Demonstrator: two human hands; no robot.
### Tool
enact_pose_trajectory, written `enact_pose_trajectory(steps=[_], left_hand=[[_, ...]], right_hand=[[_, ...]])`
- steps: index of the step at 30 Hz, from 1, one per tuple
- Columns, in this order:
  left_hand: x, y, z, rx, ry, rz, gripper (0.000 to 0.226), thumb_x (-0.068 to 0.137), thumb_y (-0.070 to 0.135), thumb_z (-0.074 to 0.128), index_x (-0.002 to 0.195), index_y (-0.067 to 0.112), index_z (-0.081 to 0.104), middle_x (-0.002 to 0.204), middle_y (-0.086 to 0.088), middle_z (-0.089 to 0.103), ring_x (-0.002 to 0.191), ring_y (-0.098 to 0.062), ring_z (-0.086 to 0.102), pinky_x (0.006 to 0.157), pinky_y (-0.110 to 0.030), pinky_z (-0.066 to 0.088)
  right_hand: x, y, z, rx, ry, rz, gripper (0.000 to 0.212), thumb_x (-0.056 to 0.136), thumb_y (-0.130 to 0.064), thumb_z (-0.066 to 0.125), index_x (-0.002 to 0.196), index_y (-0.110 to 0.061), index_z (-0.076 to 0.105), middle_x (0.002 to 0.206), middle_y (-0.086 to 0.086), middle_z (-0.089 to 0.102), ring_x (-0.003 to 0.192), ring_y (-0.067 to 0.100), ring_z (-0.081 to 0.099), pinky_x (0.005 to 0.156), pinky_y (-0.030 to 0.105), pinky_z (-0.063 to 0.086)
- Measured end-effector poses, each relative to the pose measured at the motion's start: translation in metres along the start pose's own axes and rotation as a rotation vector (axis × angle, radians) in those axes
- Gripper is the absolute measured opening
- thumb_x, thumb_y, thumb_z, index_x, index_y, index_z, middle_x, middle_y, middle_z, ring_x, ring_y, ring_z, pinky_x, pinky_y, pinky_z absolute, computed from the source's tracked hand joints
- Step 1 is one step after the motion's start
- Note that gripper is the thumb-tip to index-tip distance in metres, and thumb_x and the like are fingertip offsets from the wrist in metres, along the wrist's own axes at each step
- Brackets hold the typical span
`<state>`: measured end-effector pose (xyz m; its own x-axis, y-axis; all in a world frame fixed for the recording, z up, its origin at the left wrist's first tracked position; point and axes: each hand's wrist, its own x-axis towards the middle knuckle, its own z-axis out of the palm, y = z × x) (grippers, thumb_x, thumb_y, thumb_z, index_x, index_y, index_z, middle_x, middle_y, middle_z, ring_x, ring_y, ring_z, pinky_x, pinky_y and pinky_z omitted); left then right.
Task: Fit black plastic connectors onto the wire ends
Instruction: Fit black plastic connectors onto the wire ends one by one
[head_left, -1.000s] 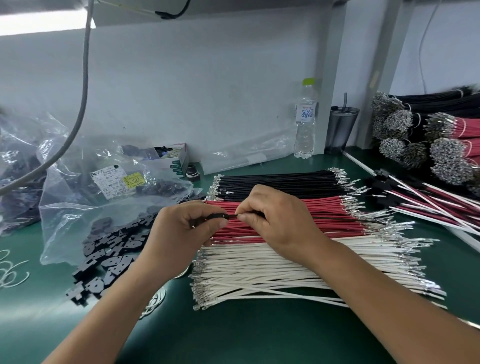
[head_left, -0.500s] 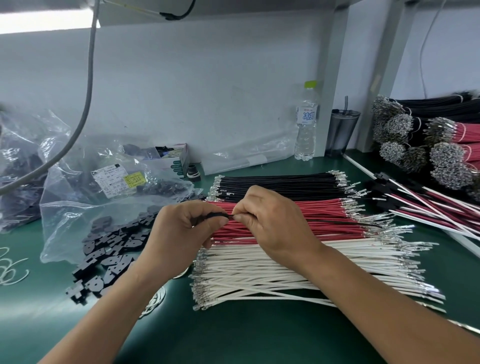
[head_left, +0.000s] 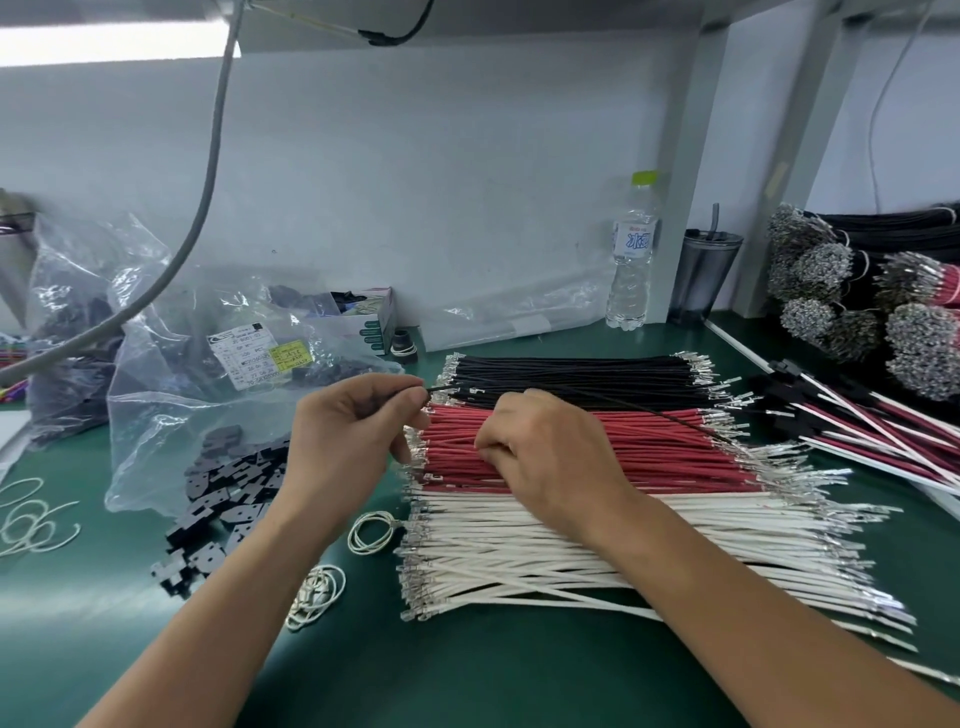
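Left hand (head_left: 353, 431) pinches a black wire (head_left: 597, 397) running right; right hand (head_left: 540, 452) curls onto red wires (head_left: 649, 452).

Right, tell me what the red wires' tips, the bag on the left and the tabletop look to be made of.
Red wires: matte red sleeves, likely plastic insulation; the tips glint silver, so probably bare metal terminals. Bag: thin clear plastic film, glossy and crinkled, with its contents showing through. Tabletop: smooth dark green surface with a soft sheen, perhaps a rubber or vinyl mat; the look leaves that open.
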<state>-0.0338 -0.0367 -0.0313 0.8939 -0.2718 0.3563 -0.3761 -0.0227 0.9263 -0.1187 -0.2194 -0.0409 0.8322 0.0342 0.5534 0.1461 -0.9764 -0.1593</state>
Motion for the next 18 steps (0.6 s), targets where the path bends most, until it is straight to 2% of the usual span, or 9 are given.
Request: enact_pose_trajectory(steps=[4,8,10,14,18], left_hand=[[0.001,0.002,-0.002,-0.055,0.034,-0.032,0.009,0.091,0.018,0.076,0.088,0.024,0.082,0.075,-0.008,0.077,0.047,-0.014,0.058,0.040,-0.021,0.042],[0.003,0.005,-0.007,-0.136,0.041,-0.068,0.009,0.090,0.019,0.076,0.088,0.025,0.083,0.075,-0.012,0.077,0.046,-0.015,0.057,0.041,-0.024,0.044],[0.003,0.006,-0.009,-0.200,0.011,-0.103,0.006,0.086,0.023,0.078,0.088,0.021,0.083,0.076,-0.014,0.077,0.045,-0.015,0.057,0.042,-0.023,0.045],[0.002,0.005,-0.010,-0.251,-0.114,-0.165,0.027,0.076,0.033,0.078,0.094,0.014,0.082,0.079,-0.017,0.076,0.047,-0.018,0.054,0.044,-0.023,0.042],[-0.001,0.004,-0.009,-0.326,-0.249,-0.224,0.033,0.075,0.033,0.079,0.097,0.008,0.081,0.077,-0.016,0.074,0.047,-0.018,0.054,0.044,-0.022,0.044]], right_hand=[[-0.001,0.003,-0.009,0.088,0.023,0.062,0.013,0.098,-0.025,0.061,0.102,-0.029,0.073,0.097,-0.014,0.068,0.092,0.005,0.061,0.077,0.027,0.052],[-0.003,0.008,-0.022,0.285,0.044,0.094,0.024,0.099,-0.015,0.059,0.114,-0.028,0.072,0.101,-0.014,0.064,0.094,0.006,0.061,0.083,0.033,0.052],[-0.006,0.009,-0.028,0.313,0.058,0.095,0.022,0.097,-0.017,0.061,0.110,-0.030,0.074,0.097,-0.017,0.062,0.089,0.003,0.060,0.080,0.034,0.053],[-0.010,0.012,-0.035,0.338,0.092,0.094,0.004,0.091,-0.030,0.071,0.090,-0.031,0.074,0.087,-0.016,0.062,0.083,0.005,0.060,0.076,0.039,0.053],[-0.010,0.010,-0.036,0.382,0.102,0.052,0.006,0.092,-0.023,0.072,0.092,-0.027,0.075,0.089,-0.016,0.062,0.086,0.006,0.061,0.078,0.040,0.053]])
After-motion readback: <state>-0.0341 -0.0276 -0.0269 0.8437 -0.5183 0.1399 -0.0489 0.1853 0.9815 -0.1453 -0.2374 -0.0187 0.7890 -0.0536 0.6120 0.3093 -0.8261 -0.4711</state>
